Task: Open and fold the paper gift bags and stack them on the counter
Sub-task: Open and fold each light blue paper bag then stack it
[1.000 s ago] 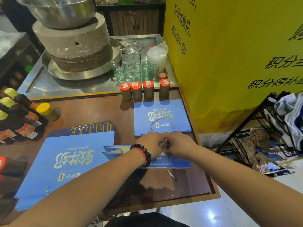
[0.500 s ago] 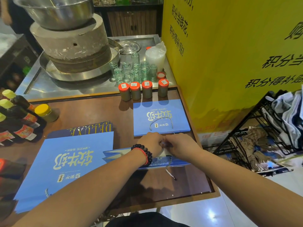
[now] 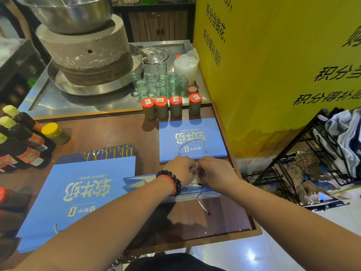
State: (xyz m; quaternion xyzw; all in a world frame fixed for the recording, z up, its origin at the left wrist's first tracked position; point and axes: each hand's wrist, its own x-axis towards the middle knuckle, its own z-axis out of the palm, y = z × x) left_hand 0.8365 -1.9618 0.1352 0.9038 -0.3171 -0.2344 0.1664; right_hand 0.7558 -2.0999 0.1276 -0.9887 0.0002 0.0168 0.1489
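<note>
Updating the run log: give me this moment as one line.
hands: left and right pinch top edge of blue bag | flat stack behind | unopened pile left

It looked like a food shop. A stone mill (image 3: 86,53) under a steel basin (image 3: 68,12) stood on a steel counter (image 3: 58,102) beside labelled red-capped jars (image 3: 172,107) and empty glass jars (image 3: 160,85). Sauce bottles (image 3: 21,139) lined the desk (image 3: 109,132), and a yellow promotional sign (image 3: 273,65) carried printed Chinese slogans.
</note>
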